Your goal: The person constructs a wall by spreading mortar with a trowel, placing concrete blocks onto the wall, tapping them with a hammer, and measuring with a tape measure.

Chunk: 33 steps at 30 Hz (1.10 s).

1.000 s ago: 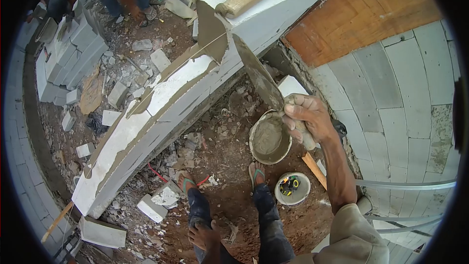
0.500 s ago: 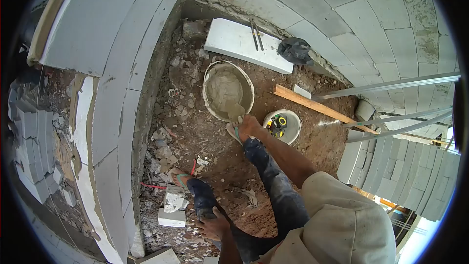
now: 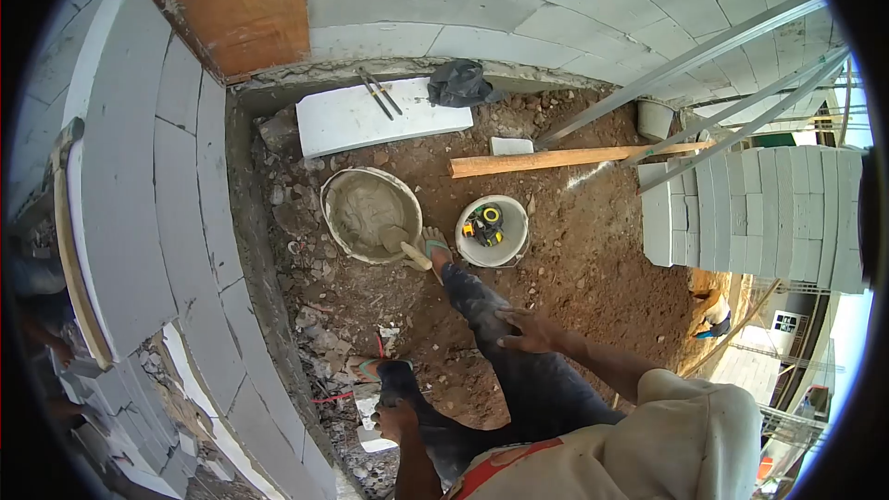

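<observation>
The right hand (image 3: pixel 530 329) rests spread and empty on the right leg (image 3: pixel 474 304); the left hand (image 3: pixel 396 420) curls over the left leg (image 3: pixel 400 381). Ahead, a mortar tub (image 3: pixel 348 245) holds the trowel (image 3: pixel 415 255), handle over its rim.

The person has two bare hands (image 3: pixel 530 330) and two sandalled feet (image 3: pixel 433 243); around them are one trowel (image 3: pixel 394 238), one mortar tub (image 3: pixel 416 215), one tool bucket (image 3: pixel 516 222), one hammer (image 3: pixel 73 255), one long white slab (image 3: pixel 324 125), two slim dark tools (image 3: pixel 377 100), one black plastic bag (image 3: pixel 458 83), one thick wooden plank (image 3: pixel 556 161), three slanting metal bars (image 3: pixel 685 68) and one orange-brown board (image 3: pixel 231 9)
</observation>
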Tool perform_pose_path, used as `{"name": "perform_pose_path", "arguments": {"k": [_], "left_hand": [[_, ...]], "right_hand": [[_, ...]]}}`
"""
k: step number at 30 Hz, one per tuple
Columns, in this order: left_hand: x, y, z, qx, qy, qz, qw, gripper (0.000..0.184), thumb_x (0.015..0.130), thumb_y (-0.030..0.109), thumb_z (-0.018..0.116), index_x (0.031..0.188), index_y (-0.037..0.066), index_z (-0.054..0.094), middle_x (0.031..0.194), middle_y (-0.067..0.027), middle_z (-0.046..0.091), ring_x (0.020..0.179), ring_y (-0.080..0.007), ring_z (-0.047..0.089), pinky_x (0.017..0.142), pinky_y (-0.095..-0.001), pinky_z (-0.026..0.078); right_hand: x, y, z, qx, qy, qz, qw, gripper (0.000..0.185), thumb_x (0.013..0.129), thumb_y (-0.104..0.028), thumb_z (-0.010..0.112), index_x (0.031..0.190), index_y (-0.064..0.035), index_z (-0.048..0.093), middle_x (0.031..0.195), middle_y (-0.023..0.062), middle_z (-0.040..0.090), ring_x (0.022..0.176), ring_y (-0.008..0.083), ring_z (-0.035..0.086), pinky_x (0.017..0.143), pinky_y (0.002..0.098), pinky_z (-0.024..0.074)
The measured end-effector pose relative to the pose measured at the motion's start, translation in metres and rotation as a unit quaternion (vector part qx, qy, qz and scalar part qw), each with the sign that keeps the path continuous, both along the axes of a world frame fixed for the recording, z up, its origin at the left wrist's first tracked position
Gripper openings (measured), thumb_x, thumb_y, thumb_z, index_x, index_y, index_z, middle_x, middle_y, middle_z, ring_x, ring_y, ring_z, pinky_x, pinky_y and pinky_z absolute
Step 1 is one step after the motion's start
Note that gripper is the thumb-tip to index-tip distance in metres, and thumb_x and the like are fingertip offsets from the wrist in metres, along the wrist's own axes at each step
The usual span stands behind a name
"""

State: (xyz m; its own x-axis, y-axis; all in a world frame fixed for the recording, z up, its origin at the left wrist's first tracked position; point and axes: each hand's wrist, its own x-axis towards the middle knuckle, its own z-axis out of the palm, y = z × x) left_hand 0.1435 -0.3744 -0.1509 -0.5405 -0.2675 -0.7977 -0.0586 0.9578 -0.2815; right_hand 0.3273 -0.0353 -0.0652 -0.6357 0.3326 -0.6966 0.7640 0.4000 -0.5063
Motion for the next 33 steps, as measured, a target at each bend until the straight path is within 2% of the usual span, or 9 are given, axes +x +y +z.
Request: {"name": "perform_pose_path", "arguments": {"k": [4, 8, 10, 14, 19, 21, 22, 26, 33], "left_hand": [[-0.022, -0.01, -0.036, 0.061, -0.021, 0.018, 0.998, 0.082, 0.098, 0.05, 0.068, 0.155, -0.004, 0.043, 0.155, -0.0284, 0.049, 0.143, -0.047, 0.05, 0.117, -0.0578, 0.043], [-0.009, -0.034, -0.071, 0.178, -0.021, 0.058, 0.982, 0.093, 0.099, 0.056, 0.066, 0.158, -0.008, 0.036, 0.161, -0.0338, 0.044, 0.146, -0.0502, 0.047, 0.12, -0.0541, 0.041], [-0.001, -0.04, -0.062, 0.126, -0.09, 0.067, 0.986, 0.094, 0.098, 0.056, 0.067, 0.159, -0.009, 0.035, 0.156, -0.0339, 0.048, 0.142, -0.0502, 0.051, 0.118, -0.0529, 0.043], [0.002, 0.017, -0.037, 0.054, -0.232, 0.163, 0.957, 0.094, 0.098, 0.055, 0.069, 0.16, -0.008, 0.035, 0.15, -0.0329, 0.054, 0.138, -0.0488, 0.055, 0.114, -0.051, 0.046], [-0.032, 0.076, -0.042, 0.003, -0.362, 0.246, 0.899, 0.095, 0.098, 0.054, 0.07, 0.161, -0.007, 0.034, 0.142, -0.0318, 0.062, 0.132, -0.047, 0.061, 0.109, -0.0486, 0.05], [-0.052, 0.137, -0.027, 0.049, -0.262, 0.277, 0.923, 0.082, 0.099, 0.047, 0.07, 0.156, -0.006, 0.045, 0.133, -0.0276, 0.07, 0.126, -0.0391, 0.066, 0.103, -0.0438, 0.054], [-0.06, 0.138, -0.051, 0.116, -0.236, 0.079, 0.962, 0.068, 0.1, 0.039, 0.068, 0.149, -0.007, 0.055, 0.133, -0.0255, 0.071, 0.123, -0.0325, 0.068, 0.101, -0.0432, 0.055], [-0.116, 0.175, -0.094, 0.228, -0.131, 0.055, 0.963, 0.063, 0.1, 0.033, 0.063, 0.145, -0.01, 0.057, 0.137, -0.0261, 0.067, 0.128, -0.0366, 0.064, 0.11, -0.0426, 0.048], [-0.231, 0.374, -0.147, 0.392, 0.022, -0.003, 0.92, 0.048, 0.105, 0.021, 0.062, 0.142, -0.009, 0.061, 0.129, -0.0225, 0.072, 0.116, -0.0292, 0.07, 0.101, -0.0393, 0.054]], "right_hand": [[-0.076, 0.143, 0.044, -0.314, -0.143, -0.268, 0.899, 0.051, 0.098, -0.046, 0.076, 0.124, -0.0021, 0.077, 0.097, 0.0122, 0.082, 0.081, 0.0231, 0.081, 0.086, 0.0394, 0.0648], [-0.117, 0.319, -0.12, 0.034, 0.048, -0.251, 0.966, 0.091, 0.086, -0.049, 0.087, 0.148, 0.01, 0.054, 0.124, 0.0265, 0.075, 0.121, 0.0375, 0.072, 0.106, 0.0449, 0.0555], [-0.15, 0.414, -0.216, 0.206, 0.131, -0.295, 0.924, 0.123, 0.078, -0.047, 0.094, 0.162, 0.0123, 0.025, 0.16, 0.0379, 0.039, 0.147, 0.0474, 0.046, 0.121, 0.0492, 0.0415], [-0.236, 0.523, -0.28, 0.346, 0.065, -0.364, 0.862, 0.137, 0.073, -0.047, 0.097, 0.169, -0.0046, 0.01, 0.161, 0.0399, 0.03, 0.144, 0.0566, 0.042, 0.118, 0.0555, 0.0438], [-0.246, 0.581, -0.344, 0.21, -0.008, -0.37, 0.905, 0.059, 0.084, -0.035, 0.09, 0.129, -0.0014, 0.073, 0.112, 0.0249, 0.075, 0.105, 0.0386, 0.074, 0.092, 0.0506, 0.0584], [-0.223, 0.586, -0.321, 0.149, 0.049, -0.469, 0.869, 0.039, 0.089, -0.028, 0.086, 0.115, -0.0002, 0.077, 0.101, 0.0162, 0.076, 0.092, 0.0309, 0.073, 0.085, 0.0446, 0.0597], [-0.205, 0.589, -0.312, 0.089, 0.111, -0.554, 0.82, 0.024, 0.095, -0.022, 0.082, 0.102, 0.001, 0.08, 0.09, 0.0076, 0.078, 0.079, 0.0233, 0.073, 0.079, 0.0386, 0.0609], [-0.157, 0.594, -0.254, -0.047, 0.289, -0.631, 0.718, 0.022, 0.101, -0.011, 0.073, 0.117, 0.0037, 0.077, 0.105, 0.0069, 0.079, 0.083, 0.0122, 0.071, 0.075, 0.0301, 0.0582], [-0.093, 0.64, -0.312, 0.002, 0.196, -0.634, 0.748, 0.022, 0.101, -0.013, 0.074, 0.117, 0.0022, 0.077, 0.102, 0.006, 0.077, 0.084, 0.0154, 0.07, 0.074, 0.0353, 0.0559]]}}
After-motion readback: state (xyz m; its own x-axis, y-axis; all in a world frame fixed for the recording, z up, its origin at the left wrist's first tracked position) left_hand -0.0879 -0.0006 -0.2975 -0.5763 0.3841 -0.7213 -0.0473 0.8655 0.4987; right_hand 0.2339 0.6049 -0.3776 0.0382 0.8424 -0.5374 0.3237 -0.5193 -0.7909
